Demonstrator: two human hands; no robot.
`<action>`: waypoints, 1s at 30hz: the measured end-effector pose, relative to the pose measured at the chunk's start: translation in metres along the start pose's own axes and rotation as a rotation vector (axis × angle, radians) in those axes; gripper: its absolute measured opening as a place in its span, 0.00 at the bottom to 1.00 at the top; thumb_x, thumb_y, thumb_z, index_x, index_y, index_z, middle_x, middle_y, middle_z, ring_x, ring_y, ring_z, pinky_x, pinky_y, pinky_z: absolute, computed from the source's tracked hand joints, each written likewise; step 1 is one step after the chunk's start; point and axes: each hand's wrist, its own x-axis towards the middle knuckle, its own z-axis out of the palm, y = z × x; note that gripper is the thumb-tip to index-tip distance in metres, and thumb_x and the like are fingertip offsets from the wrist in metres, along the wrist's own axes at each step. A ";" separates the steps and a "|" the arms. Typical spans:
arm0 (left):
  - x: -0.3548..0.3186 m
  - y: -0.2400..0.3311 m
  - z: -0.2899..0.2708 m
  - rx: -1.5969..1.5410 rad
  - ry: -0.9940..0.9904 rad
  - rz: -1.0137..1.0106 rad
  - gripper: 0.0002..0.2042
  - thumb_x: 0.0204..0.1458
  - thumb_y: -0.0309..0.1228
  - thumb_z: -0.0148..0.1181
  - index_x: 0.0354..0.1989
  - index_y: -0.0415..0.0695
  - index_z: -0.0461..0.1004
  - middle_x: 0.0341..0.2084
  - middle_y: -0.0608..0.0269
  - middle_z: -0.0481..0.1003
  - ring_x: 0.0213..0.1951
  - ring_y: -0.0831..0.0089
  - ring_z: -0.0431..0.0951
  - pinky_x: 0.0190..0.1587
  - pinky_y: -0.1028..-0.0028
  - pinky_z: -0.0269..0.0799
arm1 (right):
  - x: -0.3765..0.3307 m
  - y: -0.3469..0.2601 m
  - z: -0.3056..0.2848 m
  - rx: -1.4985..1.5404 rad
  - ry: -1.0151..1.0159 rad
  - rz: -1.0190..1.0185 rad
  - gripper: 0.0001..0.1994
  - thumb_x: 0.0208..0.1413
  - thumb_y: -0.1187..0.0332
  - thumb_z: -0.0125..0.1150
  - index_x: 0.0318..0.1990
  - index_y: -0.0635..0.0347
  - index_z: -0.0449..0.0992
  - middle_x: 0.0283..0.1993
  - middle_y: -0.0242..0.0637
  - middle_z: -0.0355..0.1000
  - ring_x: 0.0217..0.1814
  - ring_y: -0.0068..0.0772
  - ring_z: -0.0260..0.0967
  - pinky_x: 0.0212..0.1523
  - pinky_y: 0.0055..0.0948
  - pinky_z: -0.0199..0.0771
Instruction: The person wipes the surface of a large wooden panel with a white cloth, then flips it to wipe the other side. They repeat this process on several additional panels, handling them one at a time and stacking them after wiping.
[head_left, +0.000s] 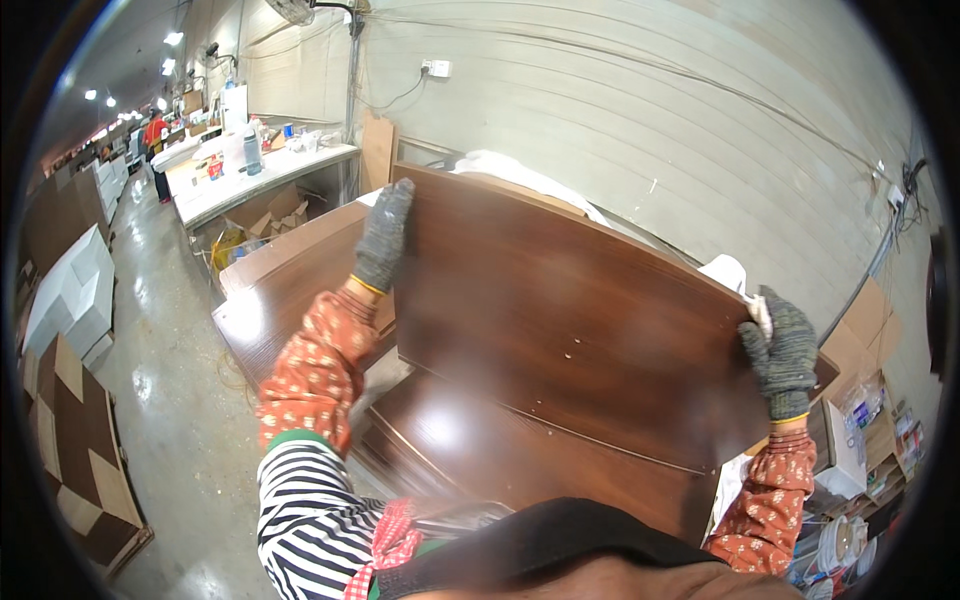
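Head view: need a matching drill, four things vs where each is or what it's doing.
Things:
1. left hand
2. right hand
3. wood panel
4. workbench

Places or states:
A. far back left, cluttered with small items
B. gripping the panel's right edge, white cloth by the fingers
C. tilted up, held between both hands
D. gripping the panel's upper left corner

Pairs: 1-D, 2-B, 3-C, 4-A

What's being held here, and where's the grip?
A large dark brown wooden panel, tilted up. The left hand grips its upper left corner, and the right hand grips its right edge.
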 end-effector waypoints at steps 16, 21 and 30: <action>-0.022 0.002 0.077 -0.103 0.149 -0.503 0.20 0.69 0.38 0.42 0.62 0.39 0.67 0.57 0.48 0.71 0.58 0.53 0.70 0.62 0.59 0.65 | 0.229 -0.338 0.059 0.592 0.235 -0.542 0.15 0.54 0.55 0.56 0.45 0.46 0.82 0.39 0.41 0.78 0.39 0.48 0.77 0.39 0.52 0.74; -0.018 0.002 0.084 -0.325 0.112 -0.552 0.18 0.64 0.36 0.53 0.58 0.38 0.72 0.55 0.52 0.74 0.56 0.57 0.73 0.57 0.63 0.70 | 0.232 -0.330 0.078 0.660 0.144 -0.371 0.20 0.58 0.51 0.54 0.43 0.59 0.77 0.31 0.50 0.78 0.35 0.53 0.77 0.39 0.52 0.72; -0.021 -0.025 0.096 -0.104 0.076 -0.423 0.23 0.65 0.27 0.45 0.67 0.31 0.61 0.61 0.42 0.69 0.60 0.52 0.72 0.64 0.63 0.68 | 0.101 -0.117 0.029 0.522 -0.156 0.042 0.27 0.61 0.40 0.42 0.55 0.43 0.78 0.54 0.44 0.77 0.57 0.52 0.73 0.60 0.46 0.68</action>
